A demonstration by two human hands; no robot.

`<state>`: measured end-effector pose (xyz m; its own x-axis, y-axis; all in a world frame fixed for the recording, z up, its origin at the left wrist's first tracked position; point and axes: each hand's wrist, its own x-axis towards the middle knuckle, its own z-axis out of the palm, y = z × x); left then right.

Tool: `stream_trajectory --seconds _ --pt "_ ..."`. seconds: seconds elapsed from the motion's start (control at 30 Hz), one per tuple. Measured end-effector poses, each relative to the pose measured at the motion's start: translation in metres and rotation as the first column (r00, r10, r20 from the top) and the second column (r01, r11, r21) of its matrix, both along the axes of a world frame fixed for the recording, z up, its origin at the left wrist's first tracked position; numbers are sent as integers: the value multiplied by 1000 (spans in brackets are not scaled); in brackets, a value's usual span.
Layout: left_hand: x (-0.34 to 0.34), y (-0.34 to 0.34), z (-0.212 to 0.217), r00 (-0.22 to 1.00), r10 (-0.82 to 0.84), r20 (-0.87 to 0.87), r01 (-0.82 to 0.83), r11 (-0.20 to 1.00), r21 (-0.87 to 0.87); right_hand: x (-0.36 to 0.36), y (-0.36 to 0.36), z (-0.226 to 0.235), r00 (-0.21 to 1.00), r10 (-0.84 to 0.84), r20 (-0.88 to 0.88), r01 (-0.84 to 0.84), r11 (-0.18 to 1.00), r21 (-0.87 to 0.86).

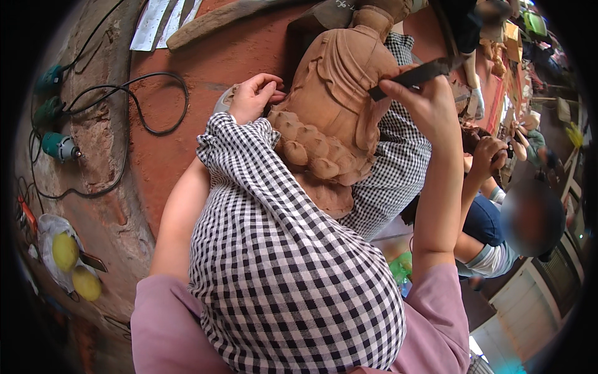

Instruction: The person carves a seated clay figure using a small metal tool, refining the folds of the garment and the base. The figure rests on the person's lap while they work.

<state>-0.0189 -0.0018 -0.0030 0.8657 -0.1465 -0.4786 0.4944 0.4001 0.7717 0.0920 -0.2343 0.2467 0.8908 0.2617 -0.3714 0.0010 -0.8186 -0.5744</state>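
Observation:
A reddish-brown carved statue [349, 68] of a robed figure leans across my lap, its base a band of rounded petals. In my right hand [430, 103], raised at the statue's right side, is a dark flat strip [417, 76] pinched between thumb and fingers, its lower end close to the carved robe. I cannot tell what the strip is made of. My left hand [252, 96] is at the statue's left edge, fingers bent and drawn together; what they hold, if anything, is hidden. A black-and-white checked cloth [280, 262] covers my lap and runs beneath the statue.
Green power tools [59, 147] with a looped black cable [187, 103] lie at the left. Below them two yellow round fruits [65, 251] sit by a plastic bag. A wooden beam [218, 23] lies at the far side. Another person [489, 218] sits close on my right.

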Motion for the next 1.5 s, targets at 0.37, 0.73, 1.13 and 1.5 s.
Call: stream_trajectory --seconds 0.37,0.73,1.13,1.5 --pt "0 0 -4 1000 0 16 0 1000 -3 20 15 15 986 168 -11 -169 979 -112" --pt "0 -2 -3 1000 17 3 -17 999 -33 27 5 21 941 314 -125 -298 946 128" --pt "1 0 2 1000 -13 1 13 999 46 20 24 26 880 445 -168 -462 883 -83" --pt "-1 1 -3 1000 5 12 -5 1000 -9 -5 23 25 910 402 -102 -414 897 -154"
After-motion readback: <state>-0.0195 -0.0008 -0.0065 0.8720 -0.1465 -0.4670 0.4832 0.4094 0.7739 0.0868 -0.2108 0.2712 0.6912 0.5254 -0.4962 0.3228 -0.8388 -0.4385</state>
